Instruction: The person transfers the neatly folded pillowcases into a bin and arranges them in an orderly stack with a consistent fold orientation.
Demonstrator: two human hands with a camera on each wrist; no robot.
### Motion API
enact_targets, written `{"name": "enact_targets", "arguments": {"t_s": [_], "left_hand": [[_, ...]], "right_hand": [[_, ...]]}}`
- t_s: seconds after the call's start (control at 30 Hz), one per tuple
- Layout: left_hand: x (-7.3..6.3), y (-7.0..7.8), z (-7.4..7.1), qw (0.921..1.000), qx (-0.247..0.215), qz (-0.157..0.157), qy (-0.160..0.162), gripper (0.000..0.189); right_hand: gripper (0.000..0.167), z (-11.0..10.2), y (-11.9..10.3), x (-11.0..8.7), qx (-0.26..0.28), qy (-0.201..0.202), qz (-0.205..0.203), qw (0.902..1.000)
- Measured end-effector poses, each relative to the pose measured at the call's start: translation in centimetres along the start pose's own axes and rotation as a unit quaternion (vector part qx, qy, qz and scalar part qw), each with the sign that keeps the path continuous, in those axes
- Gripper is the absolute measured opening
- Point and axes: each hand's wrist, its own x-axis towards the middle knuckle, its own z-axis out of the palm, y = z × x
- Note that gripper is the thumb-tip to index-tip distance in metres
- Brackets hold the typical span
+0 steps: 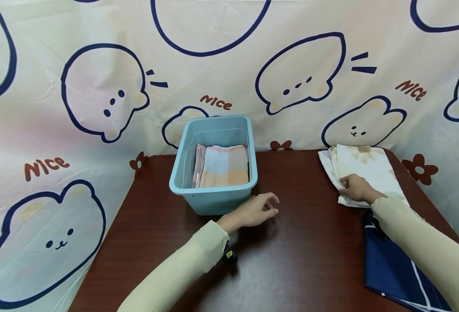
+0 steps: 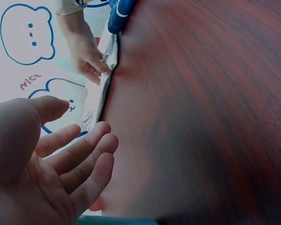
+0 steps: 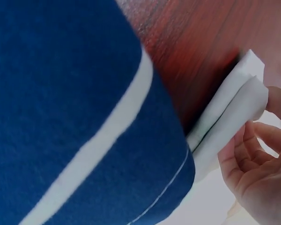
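Note:
My right hand point(image 1: 356, 188) is at the near left part of a folded white cloth point(image 1: 369, 169) with a pale flower print, at the table's far right. In the right wrist view, the thumb and curled fingers point(image 3: 234, 159) pinch the edge of the white cloth point(image 3: 246, 101), where two thick folds show. My left hand point(image 1: 254, 210) holds nothing, its fingers loosely bent, just in front of a light blue plastic bin point(image 1: 213, 201). In the left wrist view, the left palm point(image 2: 37, 187) faces up. Folded checked cloths point(image 1: 225, 167) in pink, blue and orange stand inside the bin.
A folded navy cloth point(image 1: 393, 264) with white lines lies at the near right, under my right forearm. The dark reddish-brown table point(image 1: 291, 260) runs back to a hanging sheet point(image 1: 229, 73) printed with bears. That sheet also borders both sides.

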Motion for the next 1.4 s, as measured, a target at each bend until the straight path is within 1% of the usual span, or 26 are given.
{"name": "enact_targets", "arguments": {"t_s": [0.17, 0.37, 0.57, 0.7, 0.8, 0.9, 1.03, 1.17, 1.27, 1.4], "left_hand": [[0.2, -0.3, 0.3, 0.9999, -0.004, -0.009, 0.002, 0.033], [0.5, -0.6, 0.7, 0.9999, -0.014, -0.005, 0.006, 0.032], [0.2, -0.5, 1.0, 0.9996, -0.029, -0.006, 0.004, 0.033], [0.1, -0.5, 1.0, 0.9995, -0.031, -0.002, 0.009, 0.033], [0.2, -0.5, 1.1, 0.9995, -0.03, -0.001, 0.014, 0.033], [0.3, -0.5, 1.2, 0.9994, -0.031, -0.003, 0.016, 0.033], [0.6, -0.4, 1.3, 0.9991, -0.038, -0.011, 0.016, 0.033], [0.8, -0.4, 1.4, 0.9987, -0.043, -0.022, 0.019, 0.033], [1.0, -0.3, 1.6, 0.9981, -0.047, -0.028, 0.027, 0.033], [1.1, -0.3, 1.8, 0.9969, -0.056, -0.037, 0.04, 0.031]], "right_hand": [[0.049, 0.1, -0.2, 0.0, 0.014, -0.012, -0.005, 0.9998], [0.05, 0.4, -0.6, 0.7, 0.056, -0.028, -0.014, 0.998], [0.05, 1.0, -2.3, 1.0, 0.11, -0.046, -0.016, 0.9927], [0.051, 1.4, -3.8, 1.3, 0.147, -0.064, -0.015, 0.9869], [0.052, 1.8, -4.7, 1.7, 0.18, -0.083, -0.002, 0.9801], [0.053, 2.1, -5.6, 1.9, 0.199, -0.101, 0.009, 0.9747], [0.054, 2.5, -6.9, 2.0, 0.216, -0.119, 0.006, 0.9691], [0.055, 2.8, -8.4, 2.2, 0.237, -0.125, 0.006, 0.9636], [0.055, 3.2, -9.5, 2.2, 0.248, -0.124, 0.003, 0.9607], [0.054, 3.9, -10.7, 2.0, 0.278, -0.145, -0.016, 0.9493]]}}
